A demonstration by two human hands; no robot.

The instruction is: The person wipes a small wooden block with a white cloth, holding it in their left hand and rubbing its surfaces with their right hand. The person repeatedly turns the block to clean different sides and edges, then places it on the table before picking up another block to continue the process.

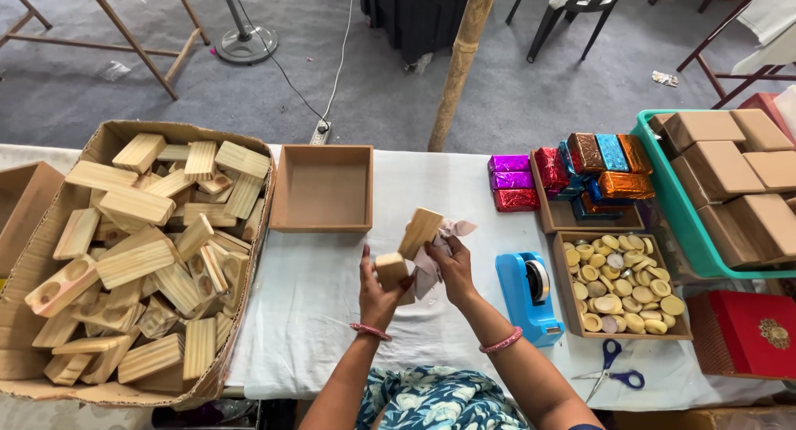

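My left hand [378,291] grips the near end of a light wooden block [412,242] that tilts up and away over the white tablecloth. My right hand [450,267] presses a pale pink cloth [439,246] against the side of that block. Both wrists wear pink bangles. An empty brown cardboard tray [322,189] lies just beyond the hands.
A big cardboard box of several wooden blocks [149,247] fills the left. To the right stand a blue tape dispenser [528,295], a tray of round wooden discs [620,285], foil-wrapped bars [580,169], blue scissors [612,368], a green crate of brown boxes [730,189] and a red box [746,332].
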